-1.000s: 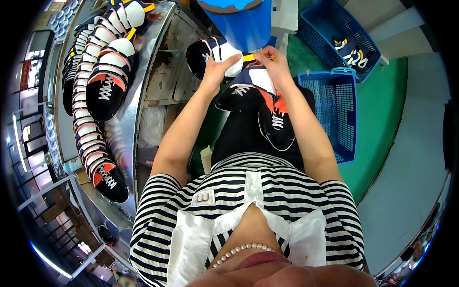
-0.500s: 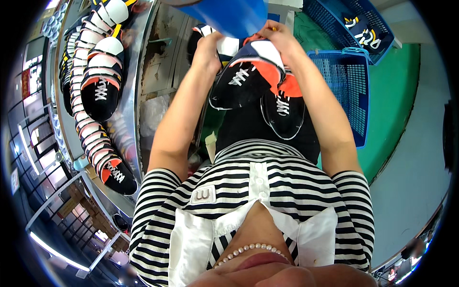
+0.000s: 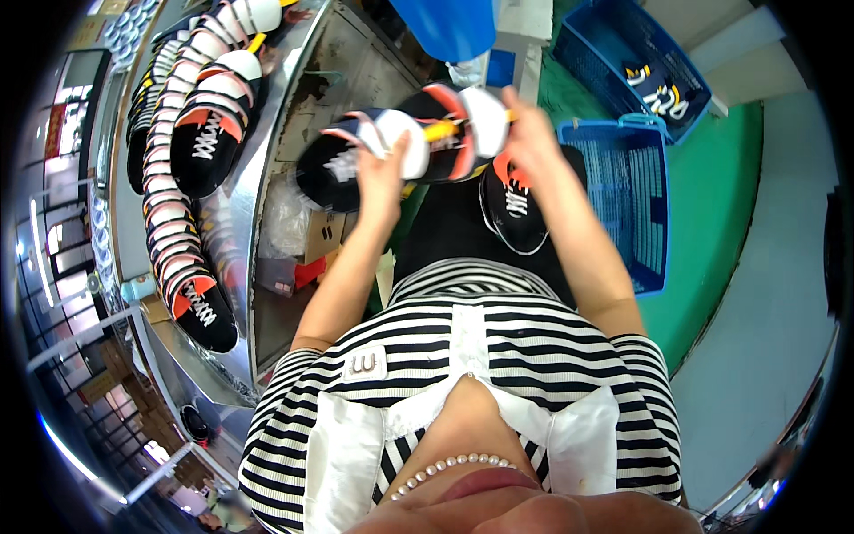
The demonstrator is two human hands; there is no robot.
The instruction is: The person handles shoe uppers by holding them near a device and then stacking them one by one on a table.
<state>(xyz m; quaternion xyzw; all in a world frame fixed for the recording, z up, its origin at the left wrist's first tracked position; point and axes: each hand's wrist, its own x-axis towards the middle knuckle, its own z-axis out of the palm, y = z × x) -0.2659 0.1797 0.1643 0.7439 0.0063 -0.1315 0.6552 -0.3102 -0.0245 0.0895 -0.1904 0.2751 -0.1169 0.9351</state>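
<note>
Two black shoe uppers with white laces, orange lining and white heels are held nested in a row above my lap, blurred by motion. My left hand (image 3: pixel 381 178) is closed around the heel of the left shoe upper (image 3: pixel 331 169), whose toe points left. My right hand (image 3: pixel 531 138) pinches the white heel end of the right shoe upper (image 3: pixel 471 125), near its yellow heel tab. Part of this second one is hidden behind the first. Another black shoe upper (image 3: pixel 514 214) lies on my right thigh, below my right hand, toe toward me.
Long nested rows of shoe uppers (image 3: pixel 169 205) rest on a metal bench (image 3: pixel 245 294) at my left. A blue cylindrical object (image 3: pixel 449 31) stands ahead. At right, a blue basket (image 3: pixel 654 249) sits on the green floor (image 3: pixel 712 196), with another blue basket (image 3: pixel 592 53) behind holding dark pieces.
My hands have swung the shoe uppers left, out from beneath the blue cylindrical object. The front one's toe, earlier pointing toward me, now points left. The one on my thigh stays there.
</note>
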